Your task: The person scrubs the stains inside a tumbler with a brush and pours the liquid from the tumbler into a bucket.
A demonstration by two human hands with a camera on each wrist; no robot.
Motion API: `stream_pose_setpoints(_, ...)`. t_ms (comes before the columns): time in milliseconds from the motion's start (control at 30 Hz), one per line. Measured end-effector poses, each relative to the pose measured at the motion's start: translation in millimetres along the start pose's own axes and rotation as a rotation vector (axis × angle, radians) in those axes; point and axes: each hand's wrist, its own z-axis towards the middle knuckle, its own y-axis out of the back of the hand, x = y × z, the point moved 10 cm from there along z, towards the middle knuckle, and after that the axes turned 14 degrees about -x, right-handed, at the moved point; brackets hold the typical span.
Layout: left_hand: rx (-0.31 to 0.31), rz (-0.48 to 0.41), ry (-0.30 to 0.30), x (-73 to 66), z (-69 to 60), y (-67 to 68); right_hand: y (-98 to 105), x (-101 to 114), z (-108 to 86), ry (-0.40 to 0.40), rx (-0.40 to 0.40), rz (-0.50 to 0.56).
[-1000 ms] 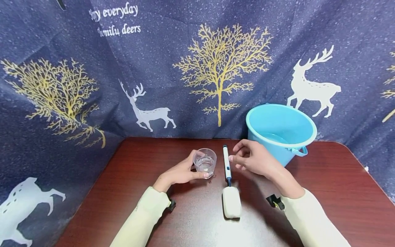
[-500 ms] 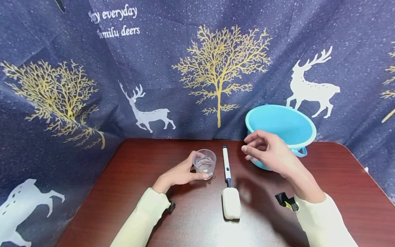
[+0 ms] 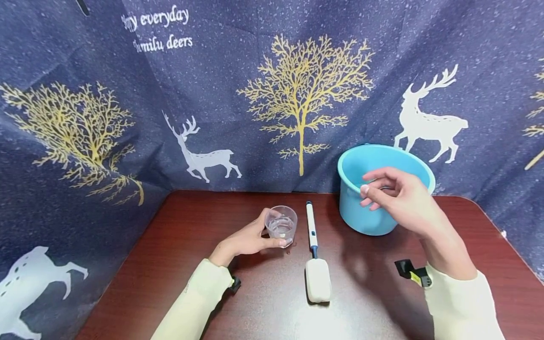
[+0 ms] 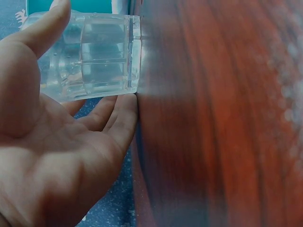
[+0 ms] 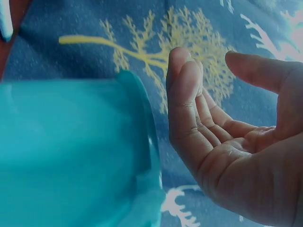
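Observation:
My left hand (image 3: 245, 240) grips a clear plastic cup (image 3: 282, 225) with water in it, standing upright on the table. In the left wrist view the thumb lies along one side of the cup (image 4: 102, 56) and the fingers pass round the other. My right hand (image 3: 401, 200) is raised in front of the bucket's rim, its fingers loosely curled around nothing. Between the hands lies a sponge brush (image 3: 318, 281) with a white-and-blue handle and a white sponge head pointing towards me. In the right wrist view the thumb and fingertips are apart, beside the blue bucket (image 5: 66, 151).
The light-blue bucket (image 3: 366, 218) stands at the back right of the dark red wooden table (image 3: 191, 212), its near side partly behind my right hand. A few water drops lie by the cup. Behind the table hangs a dark blue cloth (image 3: 238, 104) with deer and trees.
My right hand has moved right and up, away from the brush handle to in front of the bucket. The left hand, cup and brush stay in place.

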Motion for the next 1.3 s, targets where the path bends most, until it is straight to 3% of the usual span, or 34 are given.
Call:
stream_pose_setpoints(267, -0.009, 0.029, 0.039, 5.6, -1.7, 2.5, 36, -8, 5.0, -0.007, -0.085, -0.003)
stream_pose_setpoints(433, -0.005, 0.028, 0.023, 2.6, -1.8, 2.7, 61, -16, 5.9, -0.021, -0.144, -0.016)
stream_pose_setpoints(733, -0.014, 0.050, 0.030, 5.8, -0.5, 3.4, 89, -29, 5.1, -0.066, -0.275, 0.252)
stream_pose_setpoints(967, -0.017, 0.028, 0.035, 6.6, -0.7, 2.7, 102, -39, 7.4, -0.086, -0.331, 0.298)
stream_pose_setpoints(1300, -0.007, 0.030, 0.011, 2.9, 0.4, 0.6, 118, -58, 11.4, -0.123, -0.351, 0.422)
